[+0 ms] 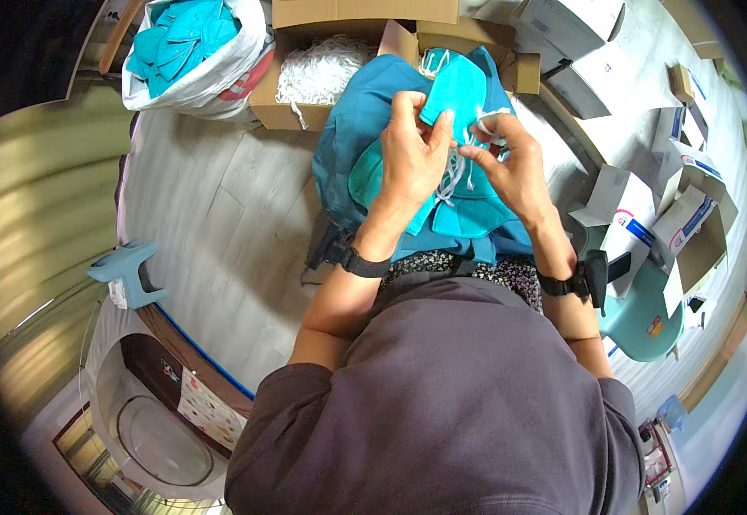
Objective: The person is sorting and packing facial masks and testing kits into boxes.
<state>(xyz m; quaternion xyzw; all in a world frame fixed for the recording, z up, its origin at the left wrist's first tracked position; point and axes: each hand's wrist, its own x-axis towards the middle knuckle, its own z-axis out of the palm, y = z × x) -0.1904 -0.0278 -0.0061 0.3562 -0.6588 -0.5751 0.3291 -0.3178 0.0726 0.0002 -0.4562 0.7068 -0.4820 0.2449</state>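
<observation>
A turquoise folded face mask [461, 93] is up over my lap, its lower edge pinched between the thumb and fingers of my left hand [411, 159]. Close beside it, my right hand [516, 165] has closed its fingertips on a white elastic cord [487, 129] at the mask's right edge. More white cords [451, 178] dangle below both hands. Under them, several more turquoise masks [470, 215] lie on a blue cloth [343, 129] spread over my lap. My fingers partly cover where the cord meets the mask.
A white bag [206, 99] full of turquoise masks stands at the far left. Beside it, a cardboard box [275, 107] contains a heap of white cords [326, 69]. Several white cartons [627, 210] and a pale green stool [644, 322] are on the right; a small blue stool [133, 270] is left.
</observation>
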